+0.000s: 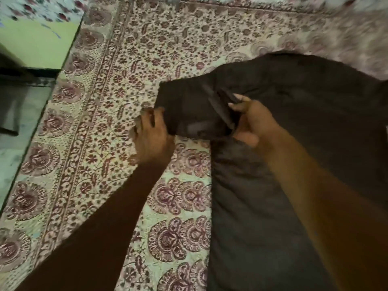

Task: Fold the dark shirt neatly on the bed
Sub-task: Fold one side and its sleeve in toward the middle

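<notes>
The dark shirt [294,127] lies spread over the right half of the bed [147,49], which is covered by a floral patterned bedspread. One sleeve of the shirt sticks out to the left toward the bed's middle. My left hand [152,136] grips the lower edge of that sleeve near its cuff, fingers curled round the cloth. My right hand [252,120] pinches a bunched fold of fabric where the sleeve meets the shirt's body. The shirt's right side runs out of view.
The bed's left edge runs diagonally down the left side, with a dark frame [27,114] along it. Beyond it are a grey floor [12,156] and a green surface [39,43]. Patterned bedspread shows left of and above the shirt.
</notes>
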Motion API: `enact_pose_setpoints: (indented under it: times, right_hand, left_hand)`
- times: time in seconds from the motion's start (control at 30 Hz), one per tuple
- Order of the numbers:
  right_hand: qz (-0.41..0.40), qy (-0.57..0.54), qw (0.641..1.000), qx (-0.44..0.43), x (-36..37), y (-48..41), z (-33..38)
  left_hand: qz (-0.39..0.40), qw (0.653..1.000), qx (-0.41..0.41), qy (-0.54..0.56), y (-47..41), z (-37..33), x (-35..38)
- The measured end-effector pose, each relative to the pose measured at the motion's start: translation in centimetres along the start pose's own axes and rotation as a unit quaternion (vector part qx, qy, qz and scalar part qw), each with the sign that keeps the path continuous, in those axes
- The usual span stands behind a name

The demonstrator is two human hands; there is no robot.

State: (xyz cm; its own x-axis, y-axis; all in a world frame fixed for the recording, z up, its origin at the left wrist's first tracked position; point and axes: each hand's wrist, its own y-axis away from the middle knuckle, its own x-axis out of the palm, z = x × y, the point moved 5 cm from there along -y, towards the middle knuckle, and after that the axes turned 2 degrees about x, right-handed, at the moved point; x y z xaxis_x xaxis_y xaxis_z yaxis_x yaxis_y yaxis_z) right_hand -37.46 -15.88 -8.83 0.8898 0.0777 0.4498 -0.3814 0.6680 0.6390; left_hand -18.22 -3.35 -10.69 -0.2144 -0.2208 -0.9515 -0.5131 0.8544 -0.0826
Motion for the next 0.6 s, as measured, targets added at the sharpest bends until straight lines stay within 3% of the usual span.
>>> enact_pose_setpoints:
  times: [0.13,0.2,0.27,0.37,0.47,0.6]
  right_hand:
    - [-0.002,0.009,1.0,-0.028,-6.4,3.1,7.1]
    - [0.008,0.078,0.997,-0.008,-10.0,4.3,10.2]
    - [-0.049,0.161,0.986,-0.004,-14.1,4.5,13.0]
    - [-0.179,0.221,0.957,-0.06,-21.0,3.9,17.6]
    - [-0.2,0.303,0.928,-0.087,-26.3,2.8,20.9]
    - [-0.228,0.449,0.848,-0.162,-31.3,2.1,25.1]
  left_hand:
    - [0.057,0.998,0.001,-0.029,-1.3,-5.3,2.2]
    - [0.054,0.998,0.02,-0.011,-1.7,-8.7,3.0]
    - [0.049,0.999,0.017,0.017,-2.1,-11.8,4.0]
    - [0.067,0.996,0.02,0.047,-2.8,-16.6,6.5]
    - [0.084,0.993,0.001,0.077,-3.1,-20.4,8.7]
    - [0.104,0.992,0.041,0.05,-3.0,-25.4,10.7]
